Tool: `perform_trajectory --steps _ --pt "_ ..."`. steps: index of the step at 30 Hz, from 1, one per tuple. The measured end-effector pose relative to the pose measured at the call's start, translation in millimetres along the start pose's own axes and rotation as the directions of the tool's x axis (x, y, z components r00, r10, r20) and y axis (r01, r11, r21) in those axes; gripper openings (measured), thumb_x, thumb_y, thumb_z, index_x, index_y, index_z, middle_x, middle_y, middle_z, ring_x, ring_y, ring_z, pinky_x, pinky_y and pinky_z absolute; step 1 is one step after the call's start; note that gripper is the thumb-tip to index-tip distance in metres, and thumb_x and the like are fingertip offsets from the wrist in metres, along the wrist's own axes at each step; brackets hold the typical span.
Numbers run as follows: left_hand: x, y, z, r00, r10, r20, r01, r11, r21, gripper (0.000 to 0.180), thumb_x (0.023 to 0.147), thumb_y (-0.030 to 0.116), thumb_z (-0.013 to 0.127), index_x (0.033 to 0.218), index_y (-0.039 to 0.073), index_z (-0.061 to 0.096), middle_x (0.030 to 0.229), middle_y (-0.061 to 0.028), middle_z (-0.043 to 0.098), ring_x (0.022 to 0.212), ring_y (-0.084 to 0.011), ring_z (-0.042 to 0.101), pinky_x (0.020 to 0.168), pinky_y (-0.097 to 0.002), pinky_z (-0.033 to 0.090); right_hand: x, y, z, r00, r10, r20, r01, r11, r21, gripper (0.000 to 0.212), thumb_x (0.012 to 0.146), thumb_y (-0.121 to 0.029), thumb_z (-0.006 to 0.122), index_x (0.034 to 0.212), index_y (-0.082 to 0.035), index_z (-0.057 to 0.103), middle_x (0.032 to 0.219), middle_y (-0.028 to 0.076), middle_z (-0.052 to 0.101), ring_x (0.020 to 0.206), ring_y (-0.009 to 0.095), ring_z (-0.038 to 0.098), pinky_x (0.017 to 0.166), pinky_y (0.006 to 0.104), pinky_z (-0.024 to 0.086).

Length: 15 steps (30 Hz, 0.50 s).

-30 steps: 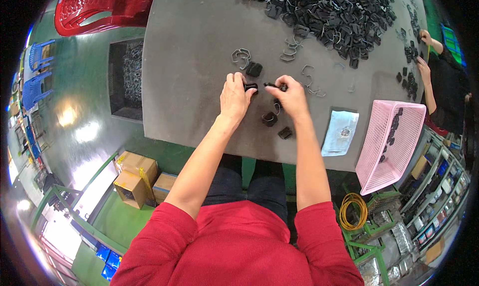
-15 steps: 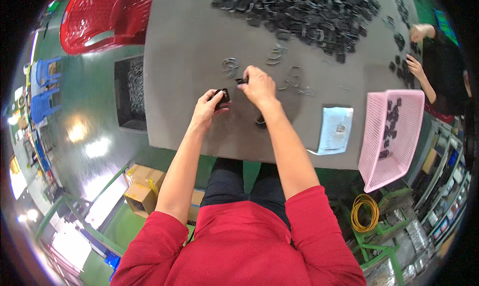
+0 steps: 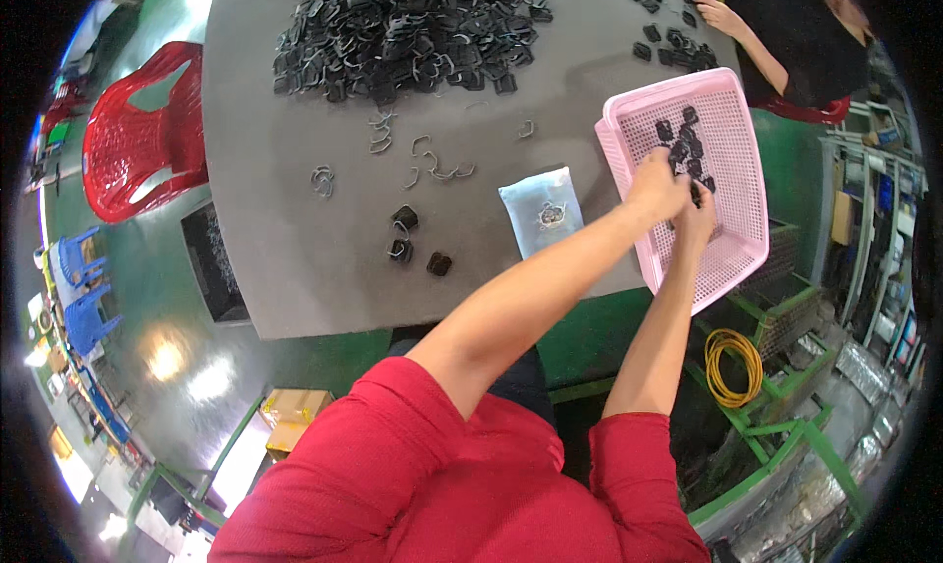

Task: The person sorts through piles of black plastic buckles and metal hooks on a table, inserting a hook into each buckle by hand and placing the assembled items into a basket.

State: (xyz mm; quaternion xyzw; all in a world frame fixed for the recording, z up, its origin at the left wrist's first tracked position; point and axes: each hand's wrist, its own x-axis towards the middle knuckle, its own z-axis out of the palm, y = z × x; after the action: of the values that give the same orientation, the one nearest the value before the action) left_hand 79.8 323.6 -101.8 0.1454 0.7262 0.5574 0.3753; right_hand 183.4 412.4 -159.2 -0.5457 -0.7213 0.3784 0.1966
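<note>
Both my hands are over the pink basket [image 3: 616, 160] at the right. My left hand [image 3: 658, 186] reaches across, its fingers closed beside the black parts; whatever they hold is hidden. Just below it, my right hand [image 3: 695, 219] pinches a small black plastic part [image 3: 695, 194], partly covered by the fingers. Several similar black parts [image 3: 688, 136] lie in the basket. On the table, three black parts rest near my side, one of them a squarish part [image 3: 439, 263]. Thin curved clear-grey pieces [image 3: 442, 167] lie scattered beyond them.
A large heap of black parts [image 3: 403, 32] covers the far table [image 3: 295, 219]. A light-blue bag [image 3: 530, 234] lies left of the basket. Another person's hand [image 3: 722, 18] works at the far right by more black parts. A red chair [image 3: 147, 150] stands left.
Both hands have moved right, from the table to the basket. Black parts that were near my hands now lie on the table. The view has turned rightward.
</note>
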Motion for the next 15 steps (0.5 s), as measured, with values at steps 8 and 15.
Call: perform_trajectory --steps 8,15 --pt "-96 -99 -170 0.860 0.315 -0.401 -0.086 0.865 0.494 0.040 0.074 0.005 0.062 0.113 0.005 0.054 0.113 -0.0148 0.054 0.111 -0.0306 0.047 0.097 -0.0396 0.035 -104 -96 85 0.764 -0.623 0.169 0.634 0.773 -0.018 0.026 0.079 -0.008 0.057 0.104 -0.003 0.058 0.103 0.014 0.059 0.097 0.031 0.054 0.088 0.0405 0.040" --pt "-193 -193 -242 0.694 0.079 -0.715 0.476 0.695 0.539 0.041 0.071 0.019 0.072 0.104 0.005 0.052 0.104 -0.0132 0.051 0.100 -0.0320 0.047 0.085 -0.0418 0.039 -226 -109 225 0.311 -0.602 0.735 0.798 0.586 0.142 0.030 0.073 -0.018 0.068 0.099 -0.008 0.054 0.100 0.007 0.052 0.093 0.026 0.055 0.075 0.0390 0.050"
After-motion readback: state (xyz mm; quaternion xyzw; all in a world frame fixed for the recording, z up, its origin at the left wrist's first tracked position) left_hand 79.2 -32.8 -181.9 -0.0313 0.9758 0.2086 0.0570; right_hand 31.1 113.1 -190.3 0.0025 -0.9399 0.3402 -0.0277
